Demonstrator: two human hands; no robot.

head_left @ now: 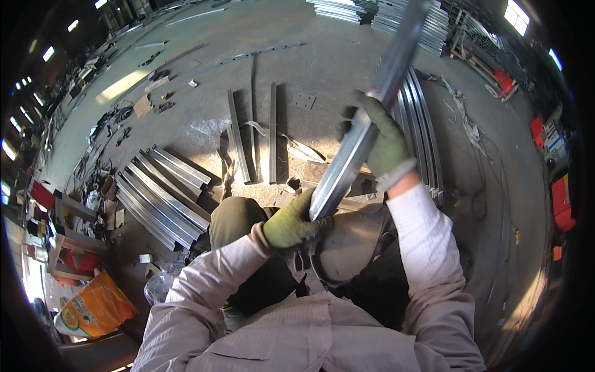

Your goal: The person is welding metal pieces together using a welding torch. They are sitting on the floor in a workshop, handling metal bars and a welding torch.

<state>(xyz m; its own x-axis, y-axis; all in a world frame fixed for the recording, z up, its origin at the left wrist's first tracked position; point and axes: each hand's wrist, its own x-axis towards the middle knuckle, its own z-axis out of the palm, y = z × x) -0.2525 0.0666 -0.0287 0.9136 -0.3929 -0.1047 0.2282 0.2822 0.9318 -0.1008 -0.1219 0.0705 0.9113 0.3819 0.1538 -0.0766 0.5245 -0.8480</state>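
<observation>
A long shiny metal channel [351, 147] slants across my front, its near end low by my lap and its far end raised to the upper right. My left hand [290, 222], in a green work glove, grips the near end. Farther up, my right hand [385, 137], gloved alike, has its fingers wrapped round the channel's side. Right behind it, several similar channels [416, 130] lie side by side on the floor. Two more bars, a left one [238, 136] and a right one [273, 133], lie ahead of me.
To my left lies a stack of metal channels [164, 198]. An orange bag [97, 307] stands at the lower left, near a workbench frame [71, 242]. Bundles of metal profiles [338, 9] are stacked at the far end. Cables [477, 186] run over the floor at right, near red cases [563, 201].
</observation>
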